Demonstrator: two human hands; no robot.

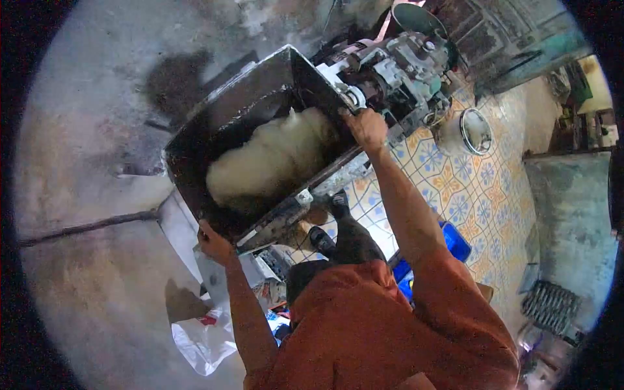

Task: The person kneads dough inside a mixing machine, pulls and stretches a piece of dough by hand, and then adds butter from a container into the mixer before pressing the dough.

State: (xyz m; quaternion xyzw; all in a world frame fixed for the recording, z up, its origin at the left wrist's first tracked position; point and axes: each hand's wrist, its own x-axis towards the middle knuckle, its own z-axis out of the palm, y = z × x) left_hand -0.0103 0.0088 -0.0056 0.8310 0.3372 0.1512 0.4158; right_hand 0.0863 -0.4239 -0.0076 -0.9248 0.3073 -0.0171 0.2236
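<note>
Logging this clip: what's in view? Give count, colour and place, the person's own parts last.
Trough: 1, dark, upper centre
Dough-like mass: 1, off-white, inside trough
Machinery: 1 cluster, grey, right of trough
Round vessel: 1, dark, beyond machinery
Rimmed container: 1, pale, right of machinery
Floor tiles: many, white-blue-orange, right
Plastic bag: 1, white, lower left
Clutter: uncountable, mixed, below trough
Tub: 1, blue, lower right
Ribbed object: 1, grey, far lower right
Shirt: 1, rust-red, bottom centre
Feet: 2, dark footwear, below trough
Left hand: 1, bare, trough's lower-left corner
Right hand: 1, bare, trough's right rim
</note>
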